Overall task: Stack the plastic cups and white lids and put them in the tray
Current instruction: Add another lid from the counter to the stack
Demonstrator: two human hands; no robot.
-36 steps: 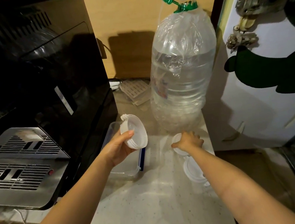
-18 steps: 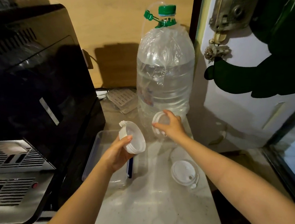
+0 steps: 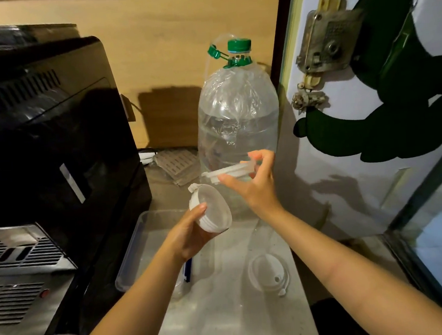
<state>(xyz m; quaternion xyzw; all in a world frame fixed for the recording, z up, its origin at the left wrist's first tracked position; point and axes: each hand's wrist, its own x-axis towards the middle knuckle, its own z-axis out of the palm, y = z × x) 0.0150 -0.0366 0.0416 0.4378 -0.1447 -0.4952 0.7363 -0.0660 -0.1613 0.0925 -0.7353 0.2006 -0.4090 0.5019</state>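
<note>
My left hand (image 3: 187, 234) grips a stack of white lids (image 3: 212, 209), tilted with the hollow side facing right, above the clear plastic tray (image 3: 138, 242). My right hand (image 3: 253, 184) holds one white lid (image 3: 228, 171) edge-on by its rim, just above and to the right of the stack, a small gap between them. One more white lid (image 3: 269, 272) lies flat on the counter to the right of the tray. No cups are visible to me.
A large water bottle with a green cap (image 3: 237, 118) stands behind my hands. A black coffee machine (image 3: 49, 154) fills the left side, with its metal drip grille (image 3: 16, 273). A white door with a green shape (image 3: 369, 118) closes the right. A blue-edged item (image 3: 189, 271) lies by the tray.
My right hand picked a lid off the counter, lifted it and turned it flat beside the stack in my left hand. The view tilted upward.
</note>
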